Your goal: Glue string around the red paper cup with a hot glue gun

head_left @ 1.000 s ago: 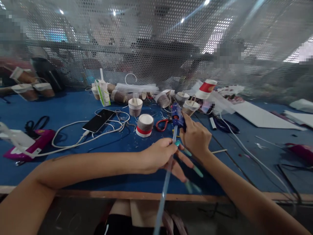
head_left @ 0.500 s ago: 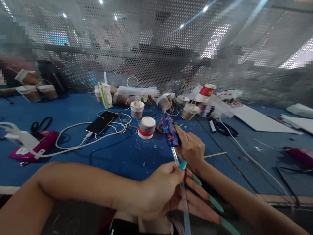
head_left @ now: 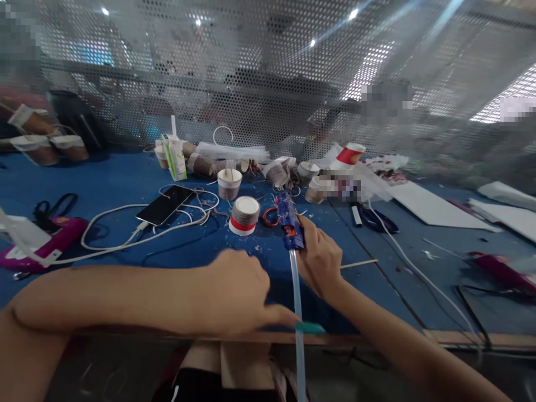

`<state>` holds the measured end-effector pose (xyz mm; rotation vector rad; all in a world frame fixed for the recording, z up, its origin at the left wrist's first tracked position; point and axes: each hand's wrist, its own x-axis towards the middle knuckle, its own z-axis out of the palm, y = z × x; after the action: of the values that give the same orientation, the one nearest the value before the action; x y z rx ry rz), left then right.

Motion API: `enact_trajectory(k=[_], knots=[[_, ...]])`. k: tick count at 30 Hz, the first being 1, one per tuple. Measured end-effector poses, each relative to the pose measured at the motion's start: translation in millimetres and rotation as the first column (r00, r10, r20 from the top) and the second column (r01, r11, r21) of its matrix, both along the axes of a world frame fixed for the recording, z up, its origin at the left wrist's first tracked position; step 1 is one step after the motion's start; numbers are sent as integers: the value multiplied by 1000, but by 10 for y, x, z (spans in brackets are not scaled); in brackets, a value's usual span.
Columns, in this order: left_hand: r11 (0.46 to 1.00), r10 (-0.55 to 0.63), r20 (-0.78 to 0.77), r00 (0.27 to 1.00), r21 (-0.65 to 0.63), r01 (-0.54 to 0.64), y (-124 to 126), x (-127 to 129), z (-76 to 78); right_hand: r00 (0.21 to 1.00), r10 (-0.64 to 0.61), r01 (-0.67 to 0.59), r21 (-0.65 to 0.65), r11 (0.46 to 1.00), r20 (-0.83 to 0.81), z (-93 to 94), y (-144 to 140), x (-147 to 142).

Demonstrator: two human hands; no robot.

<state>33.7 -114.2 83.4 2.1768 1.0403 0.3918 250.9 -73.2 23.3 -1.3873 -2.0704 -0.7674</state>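
Observation:
My right hand (head_left: 320,248) is closed around a blue hot glue gun (head_left: 288,218), whose nozzle points away from me over the table. A long clear glue stick (head_left: 297,296) runs out of its back end down past the table's edge. My left hand (head_left: 240,293) is palm down beside the stick, slightly blurred. Its teal-nailed thumb stretches across the stick; touching or only in front, I cannot tell. The other fingers bend out of sight. Just beyond stands an upturned paper cup (head_left: 246,213) wrapped in grey-brown cord, with a red band.
A phone (head_left: 165,205) on a white cable (head_left: 109,212) lies left, near a purple device (head_left: 62,240). Several cord-wrapped cups, one a white-rimmed cup (head_left: 229,183), line the mesh screen (head_left: 251,84). Scissors (head_left: 379,218), a thin wooden stick (head_left: 359,263) and white board (head_left: 439,206) lie right.
My left hand has moved up and left, turning from spread fingers beneath the glue stick to palm down with fingers bent. The right hand keeps hold of the glue gun. The view has shifted slightly.

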Motion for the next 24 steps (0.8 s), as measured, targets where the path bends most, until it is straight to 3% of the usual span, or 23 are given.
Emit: enact_trajectory(k=[2,4,5,7,12,15,19,24], knots=[[962,159,-43,986,230,-145,137,-110,143,1000,-1,1,-31,1000,2,5,8,7],[875,346,-72,936,384,-294,266,-146,255,1000,3,-2,-49,999,3,12,12,4],[848,416,-155,896,421,-321,328,-137,287,1000,5,-5,-45,999,1,16,12,-1],[847,459,-309,833,435,-306,453,-85,283,1000,16,-16,-9,1000,-1,25,12,-15],[845,457,-310,834,443,-299,825,9,-1,1000,6,-5,39,999,-11,42,16,-28],[915,328,-271,905,330,-233,1060,-70,-141,999,-20,20,-8,1000,-29,40,20,-23],[939,193,-162,968,317,-134,1319,-237,-196,999,36,-36,-24,999,-27,28,25,-31],[950,117,-62,991,297,-93,1533,-328,-268,996,80,-82,-65,995,-33,20,21,-38]])
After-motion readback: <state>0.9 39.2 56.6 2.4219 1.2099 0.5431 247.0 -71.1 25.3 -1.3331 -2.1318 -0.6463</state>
